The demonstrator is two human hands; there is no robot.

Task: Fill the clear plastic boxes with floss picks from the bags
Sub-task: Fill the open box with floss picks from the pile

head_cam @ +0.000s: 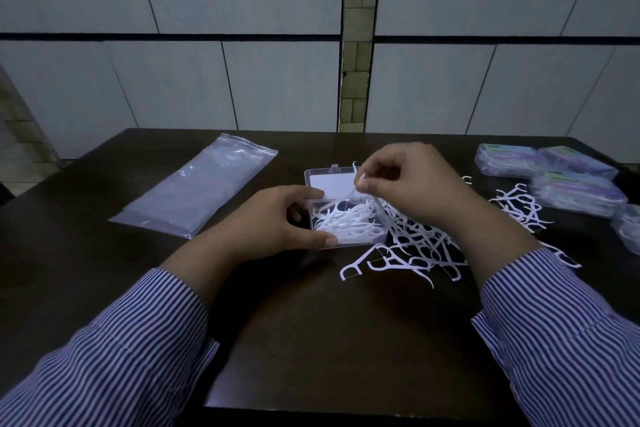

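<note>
A clear plastic box (360,242) lies open in the middle of the dark table, its lid (332,180) folded back and several white floss picks inside. My left hand (273,218) grips the box's left side, thumb along the near edge. My right hand (415,184) hovers over the box's right rim and pinches a floss pick (375,199) that hangs down toward the box. A loose pile of floss picks (419,246) spreads on the table to the right of the box, partly under my right wrist.
An emptied clear plastic bag (197,191) lies flat to the left. Several closed boxes with coloured labels (575,184) are stacked at the far right, more floss picks (519,208) beside them. The table's front edge (311,407) is near my striped sleeves.
</note>
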